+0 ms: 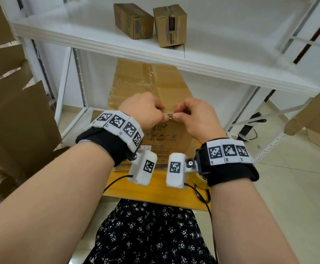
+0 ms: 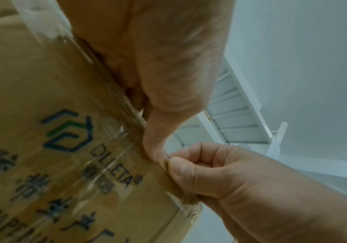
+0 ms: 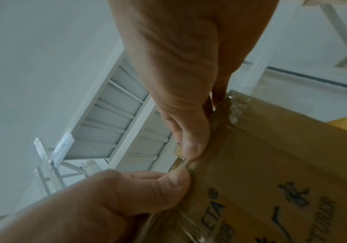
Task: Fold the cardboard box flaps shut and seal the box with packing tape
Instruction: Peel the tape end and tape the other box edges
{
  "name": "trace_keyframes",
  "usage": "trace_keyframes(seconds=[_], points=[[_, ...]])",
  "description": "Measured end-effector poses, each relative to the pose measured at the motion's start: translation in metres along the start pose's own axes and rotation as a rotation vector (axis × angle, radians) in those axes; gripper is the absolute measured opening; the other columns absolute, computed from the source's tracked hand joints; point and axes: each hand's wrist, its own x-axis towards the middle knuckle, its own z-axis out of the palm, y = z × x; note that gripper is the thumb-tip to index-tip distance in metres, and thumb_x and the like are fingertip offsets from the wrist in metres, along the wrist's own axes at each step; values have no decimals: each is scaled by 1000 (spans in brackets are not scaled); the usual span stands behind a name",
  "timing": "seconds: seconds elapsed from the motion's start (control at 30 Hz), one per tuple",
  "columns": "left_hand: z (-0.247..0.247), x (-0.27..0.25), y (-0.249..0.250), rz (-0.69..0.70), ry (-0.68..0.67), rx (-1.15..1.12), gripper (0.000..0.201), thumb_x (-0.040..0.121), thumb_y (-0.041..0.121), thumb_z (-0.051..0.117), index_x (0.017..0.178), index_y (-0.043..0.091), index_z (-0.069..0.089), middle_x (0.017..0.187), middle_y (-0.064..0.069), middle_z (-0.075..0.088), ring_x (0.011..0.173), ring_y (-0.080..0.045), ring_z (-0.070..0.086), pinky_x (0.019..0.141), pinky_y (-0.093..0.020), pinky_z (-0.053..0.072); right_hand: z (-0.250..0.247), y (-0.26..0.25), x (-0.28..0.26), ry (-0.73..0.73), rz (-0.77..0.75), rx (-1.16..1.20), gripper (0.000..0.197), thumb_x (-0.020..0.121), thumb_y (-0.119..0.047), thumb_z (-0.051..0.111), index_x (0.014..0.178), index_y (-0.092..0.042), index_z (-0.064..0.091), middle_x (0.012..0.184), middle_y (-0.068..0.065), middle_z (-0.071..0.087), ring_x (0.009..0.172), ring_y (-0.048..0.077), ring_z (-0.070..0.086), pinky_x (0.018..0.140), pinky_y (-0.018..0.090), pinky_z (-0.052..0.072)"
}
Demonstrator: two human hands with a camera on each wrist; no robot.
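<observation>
Head view: taped cardboard box.

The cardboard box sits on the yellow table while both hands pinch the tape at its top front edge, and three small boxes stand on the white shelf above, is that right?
Not quite: the head view shows two small boxes on the white shelf, not three. The rest holds: left hand and right hand pinch the tape on the cardboard box, on the yellow table.

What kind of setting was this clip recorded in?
Probably a stockroom or packing area: a white metal shelf rack holds two small cartons, flattened cardboard leans at the left, and both hands work at a large printed box on a yellow table.
</observation>
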Motion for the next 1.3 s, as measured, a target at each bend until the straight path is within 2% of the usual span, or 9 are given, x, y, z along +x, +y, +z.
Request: trace_keyframes(seconds=[0.13, 0.33, 0.43, 0.6, 0.7, 0.83, 1.03, 1.17, 1.3], points=[[-8, -2, 1, 38, -95, 35, 33, 88, 42, 60, 120, 36, 65, 108, 9, 67, 96, -18, 63, 82, -34, 53, 7, -10, -5, -43, -65, -59, 23, 85, -31, 78, 104, -24, 68, 101, -9, 69, 93, 10, 61, 82, 27, 49], [-38, 0, -17, 43, -298, 58, 55, 94, 32, 59, 144, 42, 39, 138, 7, 54, 117, -17, 53, 100, -33, 38, 10, -11, -4, -5, -21, -30, 17, 86, -25, 78, 102, -25, 70, 104, -8, 70, 95, 10, 62, 81, 24, 47], [-36, 0, -27, -2, -270, 96, 65, 94, 42, 57, 151, 39, 25, 150, 5, 41, 133, -22, 44, 106, -37, 34, 12, -18, 0, -43, -26, -50, 28, 82, -36, 80, 106, -27, 69, 108, -9, 69, 101, 13, 62, 90, 32, 50], [-23, -1, -31, 77, -231, 207, 63, 100, 40, 46, 154, 34, 15, 162, 8, -3, 150, -17, 0, 121, -46, 4, 37, -24, -1, 26, -58, -55, 21, 81, -38, 79, 94, -41, 63, 100, -10, 69, 104, 21, 62, 94, 50, 51], [-25, -5, -29, 104, -231, 195, 68, 97, 39, 53, 154, 34, 17, 163, 6, -1, 150, -15, -1, 121, -44, 3, 33, -19, 0, 39, -27, -58, 18, 83, -36, 78, 94, -40, 65, 96, -14, 65, 106, 20, 61, 97, 49, 49], [-44, -11, -35, 48, -242, 54, 89, 86, 18, 69, 153, 40, 15, 162, 10, -1, 149, -13, -7, 121, -47, 5, 23, -15, 3, 21, -18, -66, 19, 86, -31, 77, 101, -36, 66, 96, -16, 60, 109, 19, 59, 100, 48, 47], [-52, -15, -52, -12, -302, 33, 99, 82, 10, 70, 155, 35, 8, 163, 1, 8, 146, -24, 20, 118, -47, 24, 35, -32, 1, -52, -100, -175, 31, 84, -51, 73, 108, -43, 56, 108, -14, 63, 121, 20, 48, 109, 47, 31], [-46, -16, -56, 31, -275, 50, 97, 83, 7, 65, 155, 35, 7, 159, -2, 22, 142, -24, 28, 115, -44, 28, 40, -43, 1, -30, -107, -129, 27, 85, -37, 76, 108, -33, 63, 84, -24, 41, 119, 23, 50, 107, 50, 40], [-48, -15, -67, 69, -260, -52, 101, 79, 7, 70, 154, 37, 12, 155, 1, 31, 136, -23, 38, 111, -40, 34, 50, -55, 0, -54, -155, -61, 29, 84, -36, 77, 110, -32, 65, 91, -29, 38, 129, 21, 45, 111, 46, 35]])
